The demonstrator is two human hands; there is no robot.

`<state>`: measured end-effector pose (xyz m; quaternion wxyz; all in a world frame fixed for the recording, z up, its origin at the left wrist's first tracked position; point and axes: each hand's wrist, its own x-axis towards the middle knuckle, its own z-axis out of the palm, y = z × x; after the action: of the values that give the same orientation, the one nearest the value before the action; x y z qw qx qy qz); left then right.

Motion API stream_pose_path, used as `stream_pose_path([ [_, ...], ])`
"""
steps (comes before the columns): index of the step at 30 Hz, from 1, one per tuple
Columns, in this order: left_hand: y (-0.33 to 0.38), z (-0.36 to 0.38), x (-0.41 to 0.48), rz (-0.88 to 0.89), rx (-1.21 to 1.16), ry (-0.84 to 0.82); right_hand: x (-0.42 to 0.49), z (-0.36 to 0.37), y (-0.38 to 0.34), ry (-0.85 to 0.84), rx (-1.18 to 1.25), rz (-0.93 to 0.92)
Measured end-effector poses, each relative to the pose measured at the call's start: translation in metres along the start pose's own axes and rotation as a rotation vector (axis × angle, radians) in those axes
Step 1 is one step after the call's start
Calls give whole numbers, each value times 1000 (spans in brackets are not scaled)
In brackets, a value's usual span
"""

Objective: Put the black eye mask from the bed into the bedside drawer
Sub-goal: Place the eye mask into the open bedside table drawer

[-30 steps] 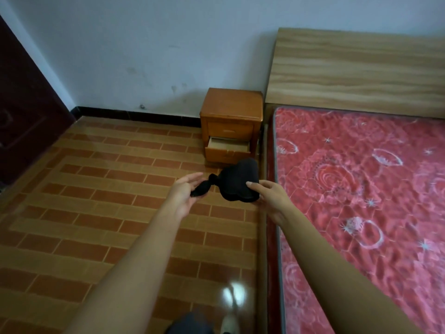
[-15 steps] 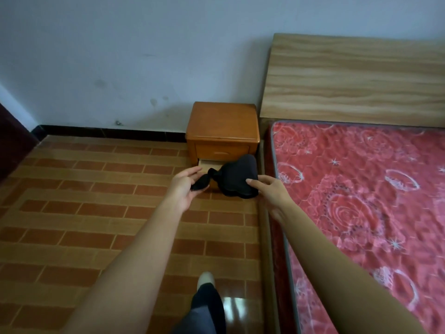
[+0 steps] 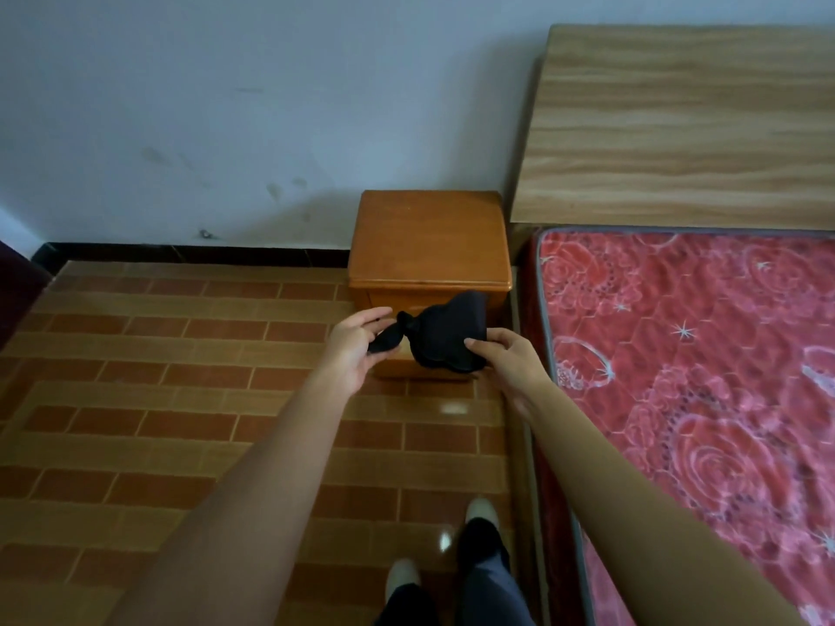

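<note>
I hold the black eye mask (image 3: 445,334) in the air with both hands, just in front of the wooden bedside cabinet (image 3: 429,246). My left hand (image 3: 354,350) pinches its thin strap end. My right hand (image 3: 508,359) grips the padded part from the right. The mask and my hands hide most of the cabinet's front. Only the lower edge of the pulled-out drawer (image 3: 424,371) shows beneath them. The bed (image 3: 705,354) with its red patterned mattress lies to the right.
A wooden headboard (image 3: 677,124) stands against the pale wall behind the bed. Brick-patterned floor tiles (image 3: 180,399) spread to the left. My shoes and trouser legs (image 3: 479,562) show at the bottom. A dark door edge (image 3: 16,286) is at far left.
I have walked closer to the cabinet, which now looks larger and sits right behind the mask. Both hands keep the same hold on the mask.
</note>
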<state>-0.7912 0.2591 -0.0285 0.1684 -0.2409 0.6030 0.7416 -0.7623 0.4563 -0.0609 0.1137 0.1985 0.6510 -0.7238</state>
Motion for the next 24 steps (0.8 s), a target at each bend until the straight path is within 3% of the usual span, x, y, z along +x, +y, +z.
stream_pose_path([
  [12, -34, 38, 147, -78, -7, 135, 147, -29, 21, -44, -157, 135],
  [24, -179, 20, 333, -109, 34, 144, 301, -24, 186, 1, -143, 206],
])
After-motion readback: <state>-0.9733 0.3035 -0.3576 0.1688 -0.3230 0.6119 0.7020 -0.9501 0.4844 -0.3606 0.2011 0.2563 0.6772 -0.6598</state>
